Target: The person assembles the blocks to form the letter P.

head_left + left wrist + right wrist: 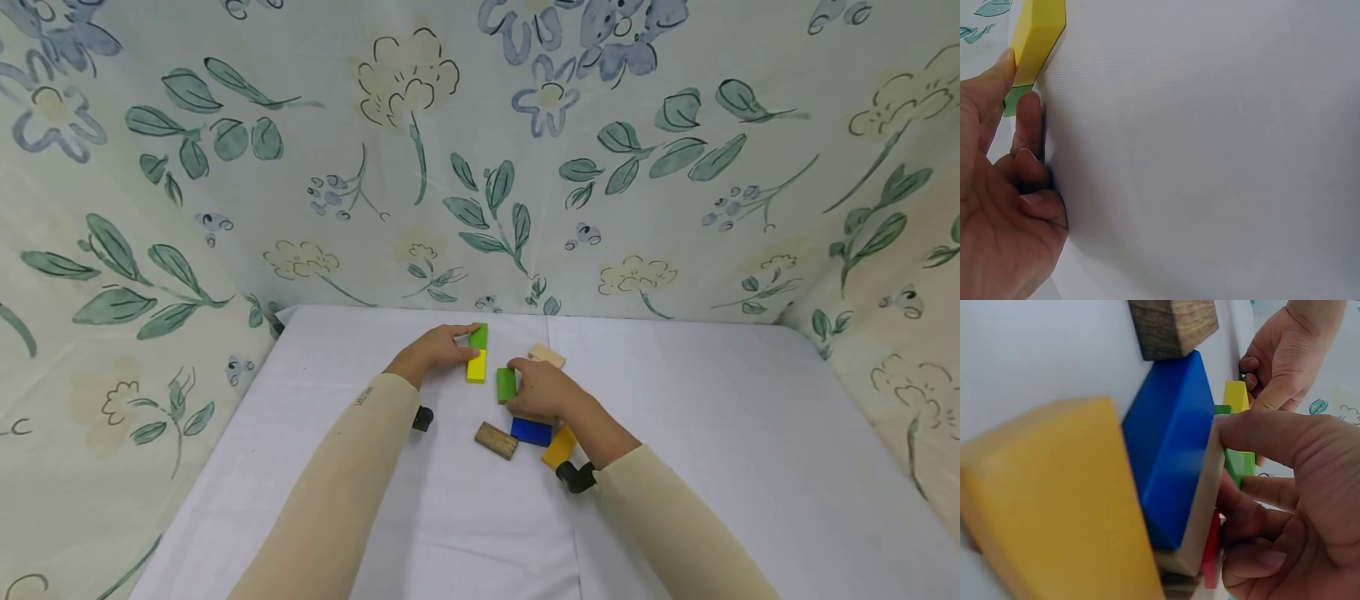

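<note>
My left hand [438, 347] reaches over a green block [478, 333] and a yellow block [476, 369], lined up end to end. Its index fingertip touches the green one's far end, and the thumb [999, 72] lies against the yellow one near their joint. Beside them, my right hand [551, 388] pinches a second green block [506, 387] between thumb and index finger; its other fingers are curled. Close to that hand lie a blue block [531, 432], an orange-yellow block [559, 448] and a dark-grained wooden block [496, 441]. A pale wooden block [547, 355] lies just beyond it.
In the right wrist view a red block [1211, 550] and a plain wooden block [1200, 509] show behind the blue one. White cloth [675, 417] covers the table. Floral fabric [480, 167] hangs behind it. Black devices [576, 477] sit at both wrists.
</note>
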A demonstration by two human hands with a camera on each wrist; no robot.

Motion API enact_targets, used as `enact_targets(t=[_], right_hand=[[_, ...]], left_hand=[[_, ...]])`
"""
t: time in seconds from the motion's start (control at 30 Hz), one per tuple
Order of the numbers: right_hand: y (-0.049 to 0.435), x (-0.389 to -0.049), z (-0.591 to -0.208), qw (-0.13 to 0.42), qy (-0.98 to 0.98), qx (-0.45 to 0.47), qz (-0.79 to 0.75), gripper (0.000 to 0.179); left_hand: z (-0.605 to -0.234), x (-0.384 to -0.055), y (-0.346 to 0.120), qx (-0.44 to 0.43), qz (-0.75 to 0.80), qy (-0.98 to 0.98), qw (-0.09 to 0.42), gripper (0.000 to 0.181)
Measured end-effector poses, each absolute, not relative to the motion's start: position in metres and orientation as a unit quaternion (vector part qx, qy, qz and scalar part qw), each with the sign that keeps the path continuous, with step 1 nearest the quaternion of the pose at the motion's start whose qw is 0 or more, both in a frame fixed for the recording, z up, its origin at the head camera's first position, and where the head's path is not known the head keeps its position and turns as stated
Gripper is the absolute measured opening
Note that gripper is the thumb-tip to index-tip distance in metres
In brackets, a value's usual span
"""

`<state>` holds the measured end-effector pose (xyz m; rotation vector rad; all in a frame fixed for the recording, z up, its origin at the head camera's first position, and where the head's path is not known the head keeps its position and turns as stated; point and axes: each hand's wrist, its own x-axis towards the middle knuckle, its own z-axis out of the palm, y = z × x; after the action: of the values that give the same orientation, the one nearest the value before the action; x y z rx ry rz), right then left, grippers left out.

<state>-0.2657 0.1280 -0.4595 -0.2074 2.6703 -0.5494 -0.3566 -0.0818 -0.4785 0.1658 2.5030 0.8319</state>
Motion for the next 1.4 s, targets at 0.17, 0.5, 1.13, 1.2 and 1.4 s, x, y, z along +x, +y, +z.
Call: enact_targets(t=[0.17,0.5,1.13,1.2,1.4], right_hand=[[0.126,-0.263,-0.46,0.19,0.956,-0.078,-0.209,0.069],[0.111,-0.252,-0.468,0.129,0.955,-0.165,-0.212,0.067],[0.099,-0.244,-0.478,0.082,0.959,-0.231,-0.144,0.058],[0.099,-0.244,-0.479,0.086,0.959,-0.229,-0.142,0.059],[0.1,-0.245,-0.479,0.091,0.959,-0.226,-0.145,0.059]], left_hand=[[-0.479,-0.358,-0.083,0.067,0.301,0.918,0.249,0.063],[-0.477,-0.357,-0.082,0.063,0.301,0.917,0.252,0.063],[-0.474,-0.356,-0.084,0.076,0.282,0.923,0.252,0.064],[-0.474,-0.356,-0.084,0.077,0.28,0.923,0.253,0.064],[-0.474,-0.357,-0.083,0.079,0.277,0.924,0.251,0.064]])
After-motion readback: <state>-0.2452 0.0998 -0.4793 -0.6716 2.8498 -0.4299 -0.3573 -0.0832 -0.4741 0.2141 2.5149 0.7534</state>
